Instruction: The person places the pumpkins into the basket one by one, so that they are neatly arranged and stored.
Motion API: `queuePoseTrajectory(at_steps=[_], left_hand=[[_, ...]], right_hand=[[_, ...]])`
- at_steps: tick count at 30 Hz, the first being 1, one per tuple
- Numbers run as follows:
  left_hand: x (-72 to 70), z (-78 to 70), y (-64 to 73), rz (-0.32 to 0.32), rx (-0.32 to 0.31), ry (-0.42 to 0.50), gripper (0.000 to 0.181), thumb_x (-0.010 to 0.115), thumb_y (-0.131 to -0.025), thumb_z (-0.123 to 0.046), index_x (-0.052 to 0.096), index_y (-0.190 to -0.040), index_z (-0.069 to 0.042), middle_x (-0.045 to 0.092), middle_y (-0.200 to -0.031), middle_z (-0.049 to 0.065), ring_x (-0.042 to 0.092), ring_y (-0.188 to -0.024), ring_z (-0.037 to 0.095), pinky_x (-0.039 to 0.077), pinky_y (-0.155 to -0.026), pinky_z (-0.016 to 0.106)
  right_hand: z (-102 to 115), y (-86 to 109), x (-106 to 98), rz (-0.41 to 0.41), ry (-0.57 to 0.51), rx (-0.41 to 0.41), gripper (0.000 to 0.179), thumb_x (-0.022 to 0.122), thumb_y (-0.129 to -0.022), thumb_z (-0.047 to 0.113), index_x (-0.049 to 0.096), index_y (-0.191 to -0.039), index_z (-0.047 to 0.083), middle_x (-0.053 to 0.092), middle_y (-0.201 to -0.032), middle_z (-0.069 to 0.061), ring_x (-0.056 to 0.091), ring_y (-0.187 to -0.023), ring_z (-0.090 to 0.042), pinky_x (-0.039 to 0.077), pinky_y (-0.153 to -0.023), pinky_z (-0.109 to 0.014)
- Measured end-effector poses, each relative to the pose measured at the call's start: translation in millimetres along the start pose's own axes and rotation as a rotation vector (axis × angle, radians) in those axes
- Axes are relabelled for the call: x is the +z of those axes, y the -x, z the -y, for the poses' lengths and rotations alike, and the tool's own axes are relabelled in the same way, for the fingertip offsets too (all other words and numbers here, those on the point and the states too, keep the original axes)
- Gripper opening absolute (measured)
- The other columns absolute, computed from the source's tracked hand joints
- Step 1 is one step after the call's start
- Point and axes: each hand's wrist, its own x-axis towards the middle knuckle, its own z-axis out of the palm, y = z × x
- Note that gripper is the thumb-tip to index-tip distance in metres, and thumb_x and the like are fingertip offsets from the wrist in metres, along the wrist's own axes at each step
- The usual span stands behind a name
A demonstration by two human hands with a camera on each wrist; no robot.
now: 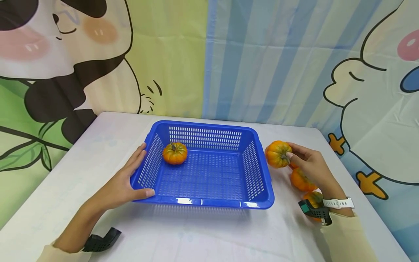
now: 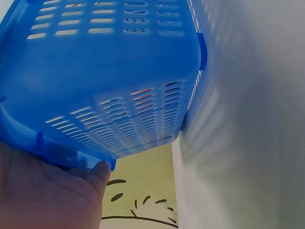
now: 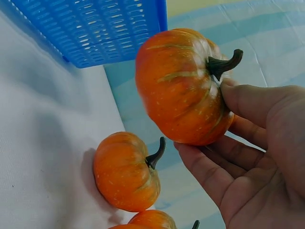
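Observation:
In the head view, my left hand (image 1: 119,183) rests against the left side of a blue plastic basket (image 1: 214,202), its thumb over the front corner and its straight fingers along the rim. From the left wrist, this hand (image 2: 52,193) shows below the slotted wall. One small orange pumpkin (image 1: 175,154) sits inside the basket, stem up. Just beyond the right rim, my right hand (image 1: 309,163) holds another pumpkin (image 3: 176,86) between thumb and fingers, the thumb by its dark curved stem. Beneath that hand is a further pumpkin (image 3: 126,171) on the table.
More pumpkins (image 1: 301,180) lie in a row at the right, partly hidden by my right hand and wrist. A white cloth covers the table (image 1: 196,233). Behind it hangs a cartoon-printed curtain (image 1: 248,62). Black devices (image 1: 101,240) are strapped on both wrists.

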Motion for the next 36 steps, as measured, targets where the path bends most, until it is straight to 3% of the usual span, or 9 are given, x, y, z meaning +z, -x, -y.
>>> queuePoseTrajectory(at_steps=[16,24,36], left_hand=[[0.6,1.4,-0.3,-0.003,0.009,0.002,0.11,0.08,-0.077,-0.032,0.007,-0.157,-0.013,-0.004,-0.163,-0.004,0.002,-0.147,0.035,0.018,-0.103,0.073],[-0.6,0.2,0.9,0.004,0.01,0.005,0.11,0.08,-0.077,-0.031,0.006,-0.157,-0.013,-0.005,-0.163,-0.004,0.001,-0.147,0.035,0.016,-0.104,0.073],[-0.8,0.7,-0.3,0.002,-0.005,-0.031,0.11,0.079,-0.078,-0.037,0.006,-0.157,-0.014,-0.006,-0.163,-0.005,-0.001,-0.147,0.034,0.017,-0.104,0.073]], right_hand=[[15.9,5.5,-1.4,-0.048,0.003,-0.028,0.056,0.057,-0.098,0.037,0.047,-0.144,0.005,0.055,-0.134,-0.02,0.056,-0.118,-0.037,0.051,-0.083,-0.023],[25.5,11.8,-2.2,-0.079,0.021,-0.064,0.054,0.056,-0.099,0.035,0.049,-0.143,0.005,0.057,-0.134,-0.019,0.055,-0.119,-0.037,0.049,-0.08,-0.012],[51.7,17.0,9.4,-0.05,0.004,-0.119,0.052,0.057,-0.099,0.033,0.05,-0.143,0.006,0.058,-0.132,-0.017,0.058,-0.114,-0.034,0.051,-0.079,-0.016]])
